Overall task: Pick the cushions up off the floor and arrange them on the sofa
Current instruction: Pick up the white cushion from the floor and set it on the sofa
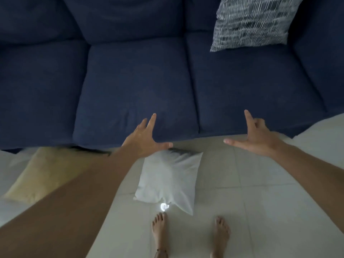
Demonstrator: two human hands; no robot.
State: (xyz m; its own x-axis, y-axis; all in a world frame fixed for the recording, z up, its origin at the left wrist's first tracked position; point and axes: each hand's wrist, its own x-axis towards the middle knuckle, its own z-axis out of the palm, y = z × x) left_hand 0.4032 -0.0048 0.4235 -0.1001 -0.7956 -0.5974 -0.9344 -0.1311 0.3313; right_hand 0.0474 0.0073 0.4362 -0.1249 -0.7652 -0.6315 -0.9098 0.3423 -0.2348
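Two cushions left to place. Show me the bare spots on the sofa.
The middle seat is bare, bordered by the seams on both sides. The left seat is bare too. The right seat is free in front, but the patterned cushion leans on its backrest. On the floor, the white cushion and yellow cushion crowd the sofa's foot.

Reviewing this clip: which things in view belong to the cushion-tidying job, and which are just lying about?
Belongs to the job:
white cushion on the floor
yellow cushion on the floor, partly behind the left arm
patterned cushion already on the sofa
left hand and right hand, both empty

Just lying about:
small shiny object by the white cushion
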